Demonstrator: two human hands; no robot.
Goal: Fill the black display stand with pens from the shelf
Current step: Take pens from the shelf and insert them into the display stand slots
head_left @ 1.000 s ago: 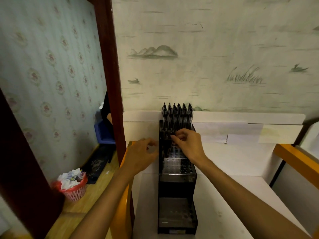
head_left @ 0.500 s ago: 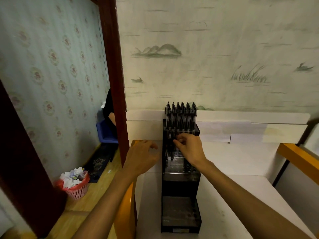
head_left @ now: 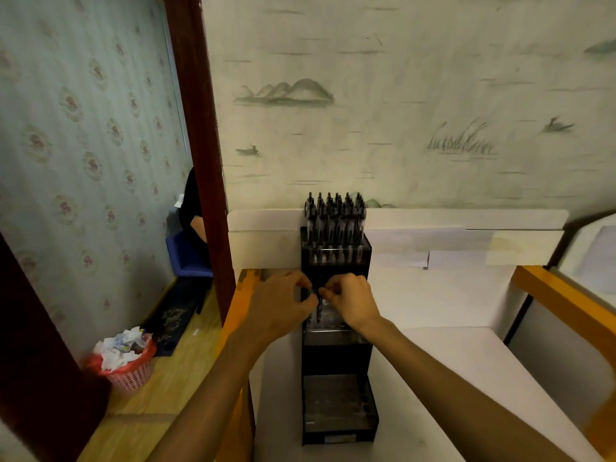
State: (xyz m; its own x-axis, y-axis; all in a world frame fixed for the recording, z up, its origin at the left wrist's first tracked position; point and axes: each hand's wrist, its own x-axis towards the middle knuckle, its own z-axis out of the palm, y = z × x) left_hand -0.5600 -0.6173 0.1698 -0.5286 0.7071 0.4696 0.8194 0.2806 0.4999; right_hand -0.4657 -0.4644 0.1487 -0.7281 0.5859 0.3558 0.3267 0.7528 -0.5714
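Pens point(head_left: 335, 225) are packed upright in the top tier of the black display stand point(head_left: 338, 358) at frame centre; the middle tier holds few and the bottom tier looks unfilled. A pen point(head_left: 319, 303) is pinched by the right hand point(head_left: 353, 300) and the left hand point(head_left: 283, 306), whereas earlier the left hand was kept apart.

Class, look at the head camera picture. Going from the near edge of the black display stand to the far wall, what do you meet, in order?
Empty bottom tier → middle tier under the left hand and right hand → top tier of pens → painted wall.
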